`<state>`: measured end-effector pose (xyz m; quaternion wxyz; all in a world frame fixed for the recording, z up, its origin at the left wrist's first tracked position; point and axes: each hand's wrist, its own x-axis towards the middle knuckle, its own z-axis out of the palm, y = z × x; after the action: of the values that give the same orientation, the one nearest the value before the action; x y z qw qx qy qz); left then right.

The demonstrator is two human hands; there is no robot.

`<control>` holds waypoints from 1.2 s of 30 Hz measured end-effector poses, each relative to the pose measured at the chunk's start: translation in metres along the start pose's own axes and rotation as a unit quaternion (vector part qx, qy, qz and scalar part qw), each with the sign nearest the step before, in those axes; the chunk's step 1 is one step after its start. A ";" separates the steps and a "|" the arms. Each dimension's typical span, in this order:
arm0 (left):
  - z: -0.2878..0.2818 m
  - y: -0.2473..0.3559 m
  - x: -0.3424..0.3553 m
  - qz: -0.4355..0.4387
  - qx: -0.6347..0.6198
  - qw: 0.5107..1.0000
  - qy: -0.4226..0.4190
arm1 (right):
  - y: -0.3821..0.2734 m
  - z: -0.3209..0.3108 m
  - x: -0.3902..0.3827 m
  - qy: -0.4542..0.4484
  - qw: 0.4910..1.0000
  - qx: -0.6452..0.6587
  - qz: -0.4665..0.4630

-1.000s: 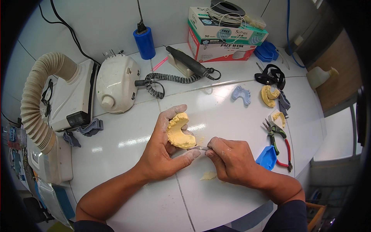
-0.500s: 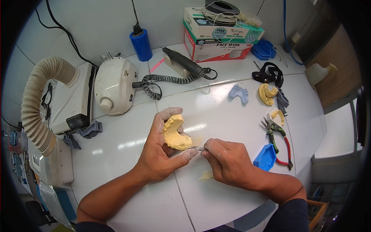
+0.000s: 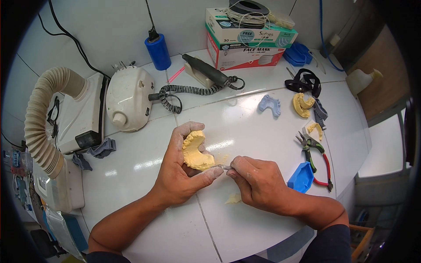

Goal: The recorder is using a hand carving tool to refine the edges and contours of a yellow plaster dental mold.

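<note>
My left hand [image 3: 177, 171], dusted with pale powder, is wrapped round a yellow plaster dental model [image 3: 196, 154], fingers behind and thumb beneath its near end. The model is horseshoe-shaped, with its opening toward the right. Pinched in my right hand [image 3: 258, 182] is a slim grey metal hand tool [image 3: 225, 167]. Its tip meets the model's lower right edge, close to my left thumb; the exact shape of the tip is too small to tell, and most of the handle is hidden in my fingers. Yellow crumbs lie on the table behind the tool.
A black handpiece [image 3: 204, 70] rests on a stand, its coiled cord running to a white control unit [image 3: 130, 98]. A ribbed suction hose [image 3: 37, 118] arches at left. Pliers [image 3: 316, 153], a blue tray [image 3: 301, 177], another yellow model [image 3: 302, 105] and a pale blue cast [image 3: 269, 105] lie right.
The model has tilted slightly in my left hand. My right hand and the tool stay almost where they were, and the whole view has shifted a little.
</note>
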<state>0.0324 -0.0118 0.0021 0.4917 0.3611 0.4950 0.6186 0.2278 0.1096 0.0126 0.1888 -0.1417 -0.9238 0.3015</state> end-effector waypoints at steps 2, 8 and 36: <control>0.000 0.000 0.001 0.000 0.021 1.000 0.005 | -0.001 -0.001 0.001 0.001 1.000 0.001 0.002; 0.000 -0.001 0.000 0.016 0.001 1.000 0.000 | -0.002 -0.003 0.001 0.004 1.000 0.020 0.001; -0.004 -0.003 -0.001 0.027 0.036 0.999 -0.026 | -0.001 -0.005 0.002 -0.019 0.999 0.027 0.004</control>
<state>0.0295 -0.0142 -0.0015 0.4741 0.4080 0.4937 0.6041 0.2282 0.1122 0.0176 0.1739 -0.1342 -0.9182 0.3296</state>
